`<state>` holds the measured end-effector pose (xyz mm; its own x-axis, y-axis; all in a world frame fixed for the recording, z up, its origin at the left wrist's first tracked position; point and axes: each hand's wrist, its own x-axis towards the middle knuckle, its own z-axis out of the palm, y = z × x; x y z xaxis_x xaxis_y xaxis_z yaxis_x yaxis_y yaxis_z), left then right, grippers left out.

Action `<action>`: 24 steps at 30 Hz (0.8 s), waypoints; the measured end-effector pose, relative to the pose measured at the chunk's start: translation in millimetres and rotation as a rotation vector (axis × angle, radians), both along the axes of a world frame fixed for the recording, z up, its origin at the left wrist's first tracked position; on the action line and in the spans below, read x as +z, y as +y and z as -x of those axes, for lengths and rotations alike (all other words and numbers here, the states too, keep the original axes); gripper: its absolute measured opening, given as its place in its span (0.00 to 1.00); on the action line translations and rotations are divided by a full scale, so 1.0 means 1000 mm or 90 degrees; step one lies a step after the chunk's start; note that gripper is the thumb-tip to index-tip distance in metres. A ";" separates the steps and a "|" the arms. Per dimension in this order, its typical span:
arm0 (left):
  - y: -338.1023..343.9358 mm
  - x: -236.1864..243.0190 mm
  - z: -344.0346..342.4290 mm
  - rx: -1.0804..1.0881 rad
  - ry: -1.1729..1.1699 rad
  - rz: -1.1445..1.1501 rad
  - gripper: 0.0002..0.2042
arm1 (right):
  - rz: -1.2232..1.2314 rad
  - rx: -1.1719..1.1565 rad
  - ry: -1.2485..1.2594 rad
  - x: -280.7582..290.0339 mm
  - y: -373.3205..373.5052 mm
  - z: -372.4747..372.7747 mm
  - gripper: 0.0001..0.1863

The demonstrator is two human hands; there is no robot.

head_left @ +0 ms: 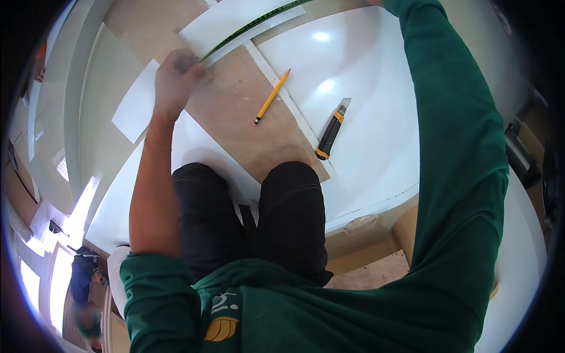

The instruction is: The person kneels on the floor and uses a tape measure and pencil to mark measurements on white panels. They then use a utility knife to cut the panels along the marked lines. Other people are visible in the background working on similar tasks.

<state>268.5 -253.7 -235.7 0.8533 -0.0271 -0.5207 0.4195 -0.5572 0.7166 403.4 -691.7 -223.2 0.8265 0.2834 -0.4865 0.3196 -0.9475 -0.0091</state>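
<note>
My left hand (178, 82) is closed, its fingers pinching the near end of a narrow green measuring tape (253, 25) with dark markings. The tape stretches away to the upper right across a white sheet (215, 22). My right arm reaches up the right side, and only a sliver of my right hand (375, 2) shows at the top edge; its fingers are hidden. Between my arms a yellow pencil (272, 96) lies on a brown board (244, 97). To its right, a black and yellow utility knife (333, 130) rests with its blade out on a large white sheet (371, 76).
A smaller white piece (134, 103) lies left of my left hand. Another white sheet (156, 170) extends beside my legs. A pale curved panel edge (73, 112) runs along the left. A wooden board (376, 272) shows below right. Another person (85, 273) is at the lower left.
</note>
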 end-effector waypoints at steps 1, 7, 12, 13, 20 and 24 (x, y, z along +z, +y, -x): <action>0.000 0.000 0.000 0.001 -0.003 0.007 0.14 | -0.004 0.006 -0.009 -0.004 -0.002 -0.001 0.17; 0.002 0.000 -0.003 -0.034 0.016 -0.024 0.16 | -0.036 0.029 -0.003 -0.014 -0.009 -0.003 0.17; 0.010 -0.006 -0.004 -0.024 0.004 0.036 0.13 | -0.063 0.015 -0.018 -0.012 -0.010 0.004 0.18; 0.011 -0.008 -0.004 -0.020 0.003 0.046 0.13 | -0.063 0.009 -0.018 -0.012 -0.009 0.006 0.18; 0.012 -0.011 -0.003 -0.029 -0.002 0.046 0.10 | -0.044 -0.014 -0.028 -0.009 -0.004 0.010 0.19; 0.008 -0.007 -0.004 -0.002 0.019 0.050 0.08 | -0.035 -0.037 -0.016 0.001 0.001 0.017 0.19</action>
<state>272.4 -245.9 -242.4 0.8375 -0.0719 -0.5416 0.4391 -0.5014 0.7455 386.7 -690.6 -222.6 0.8542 0.2595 -0.4506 0.2642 -0.9630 -0.0537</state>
